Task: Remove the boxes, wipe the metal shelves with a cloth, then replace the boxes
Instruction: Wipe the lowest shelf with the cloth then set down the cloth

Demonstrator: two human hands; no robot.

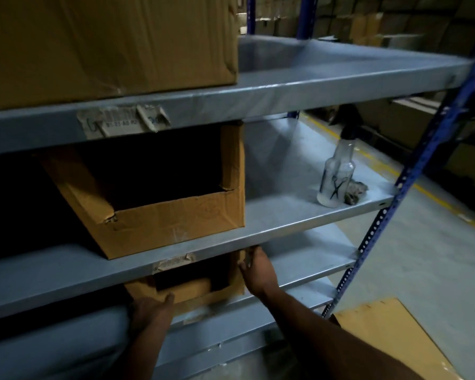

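Low metal shelf [313, 256]: cardboard box [192, 293] between hands, left hand [148, 314] clasping its front, right hand [258, 272] flat on its side.

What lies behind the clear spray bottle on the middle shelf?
A crumpled grey cloth lies on the shelf just behind the spray bottle, to its right in the picture. The bottle hides the cloth's left edge.
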